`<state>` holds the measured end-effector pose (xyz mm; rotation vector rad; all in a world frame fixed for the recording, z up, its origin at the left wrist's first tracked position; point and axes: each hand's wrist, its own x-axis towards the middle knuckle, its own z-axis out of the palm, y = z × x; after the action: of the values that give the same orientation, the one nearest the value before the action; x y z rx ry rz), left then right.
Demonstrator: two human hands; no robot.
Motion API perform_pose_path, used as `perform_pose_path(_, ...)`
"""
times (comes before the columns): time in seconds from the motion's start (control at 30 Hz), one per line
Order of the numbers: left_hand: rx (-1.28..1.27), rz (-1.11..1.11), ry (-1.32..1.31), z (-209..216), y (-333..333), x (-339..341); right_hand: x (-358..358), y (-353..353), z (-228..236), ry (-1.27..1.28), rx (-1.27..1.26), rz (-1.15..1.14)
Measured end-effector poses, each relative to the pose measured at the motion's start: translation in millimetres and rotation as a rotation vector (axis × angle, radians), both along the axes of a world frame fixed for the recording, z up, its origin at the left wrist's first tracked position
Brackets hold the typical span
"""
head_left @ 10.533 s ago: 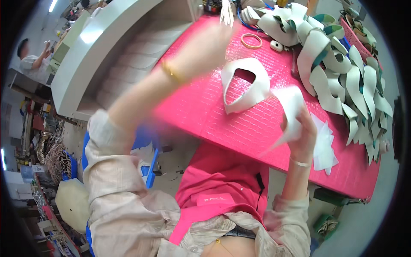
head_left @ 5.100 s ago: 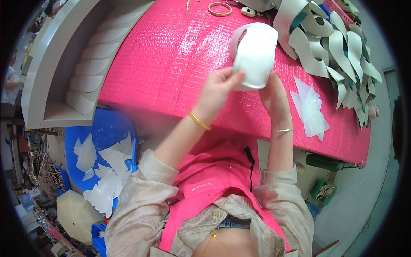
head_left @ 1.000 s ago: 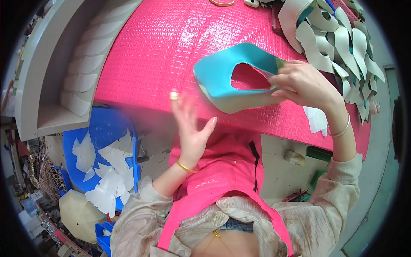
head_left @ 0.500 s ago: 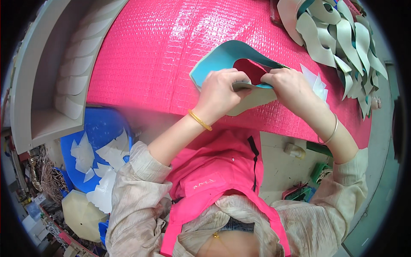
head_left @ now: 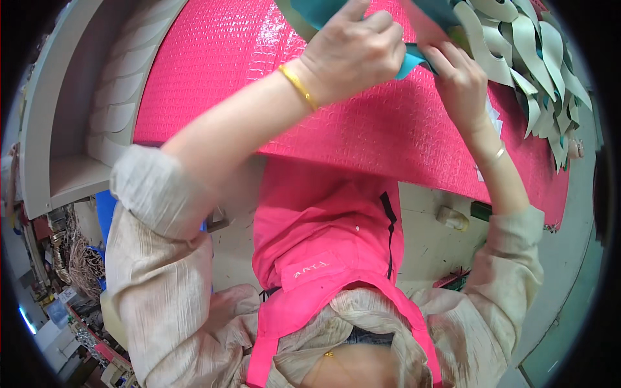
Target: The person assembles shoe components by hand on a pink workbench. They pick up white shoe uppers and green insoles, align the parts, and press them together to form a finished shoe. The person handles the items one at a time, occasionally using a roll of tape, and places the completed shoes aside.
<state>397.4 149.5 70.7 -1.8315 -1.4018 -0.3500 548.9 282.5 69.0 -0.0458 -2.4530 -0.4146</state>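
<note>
Pink, glossy table (head_left: 213,97) fills the upper middle of our view. Pale grey cabinet (head_left: 35,129) stands at our left, with curved white panels (head_left: 119,107) overlapping in a row inside. Our pink apron (head_left: 323,220) hangs below the table's near edge. Upper right we've got a heap of off-white cutouts (head_left: 517,58), some showing teal undersides. Teal piece (head_left: 315,11) is in both our hands over the far part of the table, partly cut off by the top of the view and partly hidden by our fingers. Left hand (head_left: 359,48): fingers curled tight over the piece, fist closed. Right hand (head_left: 460,81): fingers bent, pinching its edge near the cutouts; exact contact blurred. Yellow bangle (head_left: 299,85) on our left wrist, pale bangle (head_left: 497,154) on the right.
</note>
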Motion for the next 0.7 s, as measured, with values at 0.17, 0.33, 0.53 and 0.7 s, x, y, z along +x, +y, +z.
perform_pose_path(0.17, -0.049, -0.141, 0.18, -64, -27, 25, 35, -32, -58, -0.091, -0.094, 0.016)
perform_pose_path(0.33, -0.169, 0.118, -0.178, -85, -52, 63, 45, -55, -63, -0.461, -0.305, -0.156)
perform_pose_path(0.53, -0.1, 0.356, -0.84, -85, -44, 72, -7, -19, -32, -0.796, -0.489, -0.094)
perform_pose_path(0.7, -0.236, 0.462, -0.995, -82, -33, 64, -39, -8, -14, -1.067, -0.727, -0.123)
